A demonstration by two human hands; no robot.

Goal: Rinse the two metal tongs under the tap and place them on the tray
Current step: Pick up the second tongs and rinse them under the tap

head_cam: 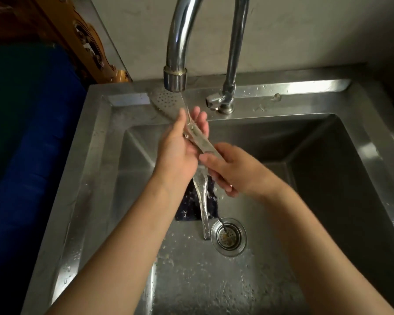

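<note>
A pair of metal tongs (199,139) with a perforated paddle end (162,98) is held slanted under the tap spout (175,79), where a thin stream of water falls onto it. My left hand (180,146) wraps around its middle, fingers and thumb on either side. My right hand (232,170) grips its handle end, lower right. A second pair of metal tongs (203,201) lies on the sink floor below my hands, its handle pointing toward the drain. No tray is in view.
The steel sink basin (328,178) is wet. A dark speckled cloth (190,206) lies under the second tongs. The drain strainer (228,236) sits beside them. The tap's valve (216,103) stands on the back rim. A blue surface (32,133) lies to the left.
</note>
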